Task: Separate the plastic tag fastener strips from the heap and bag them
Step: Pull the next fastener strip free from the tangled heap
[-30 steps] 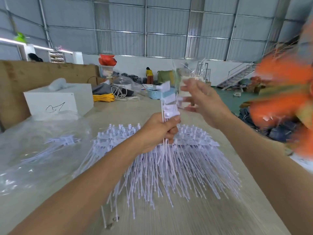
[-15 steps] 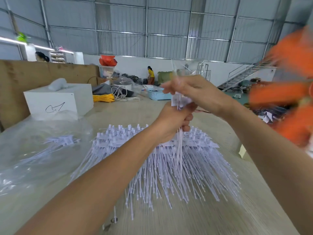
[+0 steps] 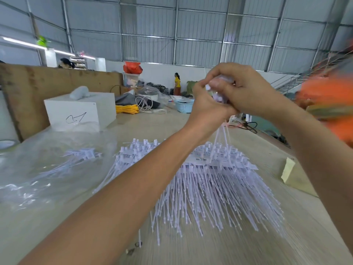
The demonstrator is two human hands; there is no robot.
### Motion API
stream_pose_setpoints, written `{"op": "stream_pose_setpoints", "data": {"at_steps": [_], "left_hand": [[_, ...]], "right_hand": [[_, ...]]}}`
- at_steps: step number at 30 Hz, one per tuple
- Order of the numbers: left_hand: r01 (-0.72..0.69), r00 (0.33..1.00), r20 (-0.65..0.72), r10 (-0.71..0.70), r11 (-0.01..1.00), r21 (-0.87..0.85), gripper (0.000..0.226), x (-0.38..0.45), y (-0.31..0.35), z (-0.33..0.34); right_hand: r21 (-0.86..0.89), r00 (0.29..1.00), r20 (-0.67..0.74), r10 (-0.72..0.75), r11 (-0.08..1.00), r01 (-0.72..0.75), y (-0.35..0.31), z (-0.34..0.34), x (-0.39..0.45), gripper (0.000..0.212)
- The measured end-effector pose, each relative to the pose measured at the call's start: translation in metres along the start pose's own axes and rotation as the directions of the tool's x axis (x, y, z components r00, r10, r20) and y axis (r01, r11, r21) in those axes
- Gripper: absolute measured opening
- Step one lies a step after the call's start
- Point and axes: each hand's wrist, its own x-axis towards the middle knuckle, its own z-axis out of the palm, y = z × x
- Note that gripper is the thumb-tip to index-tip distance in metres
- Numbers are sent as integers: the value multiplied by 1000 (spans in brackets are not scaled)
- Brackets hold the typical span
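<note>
I held a strip [image 3: 219, 94] raised above the heap's [image 3: 200, 180] far edge, both hands pinching its head end: left hand [image 3: 207, 108] below, right hand [image 3: 242, 92] curled over it. Its thin stiff white filaments hung straight down, long axis vertical. The clear, crinkly bag [image 3: 49, 161] lay on the table [image 3: 286, 236] to the left, nearer my left hand.

White fastener heap [image 3: 200, 178] fanned on table, bag [image 3: 47, 165] left

Both forearms are bare to the frame's edge; left hand [image 3: 205, 109] and right hand [image 3: 246, 92] wear nothing.
</note>
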Motion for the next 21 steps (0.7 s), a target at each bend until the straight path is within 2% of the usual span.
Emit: {"op": "stream_pose_setpoints", "data": {"at_steps": [3, 5, 8, 11, 15, 21], "left_hand": [[28, 999, 37, -26, 997, -69, 88, -1, 5, -5], [67, 998, 30, -63, 987, -147, 85, -2, 10, -9], [100, 995, 7, -100, 979, -177, 58, -7, 17, -15], [114, 992, 59, -113, 993, -9, 15, -21, 16, -25], [193, 981, 18, -195, 979, 65, 22, -46, 6, -53], [362, 924, -210, -320, 910, 204, 26, -83, -2, -117]], "right_hand": [[124, 1000, -8, 11, 992, -10, -2, -2, 2, 12], [160, 998, -64, -21, 987, 31, -6, 0, 4, 11], [230, 975, -221, -11, 971, 63, -14, 4, 10, 15], [307, 949, -309, 58, 951, 42, -15, 9, 18, 16], [408, 975, -171, 145, 911, -64, -13, 43, 22, 15], [538, 961, 116, 251, 798, -273, -28, 127, 20, 14]]}}
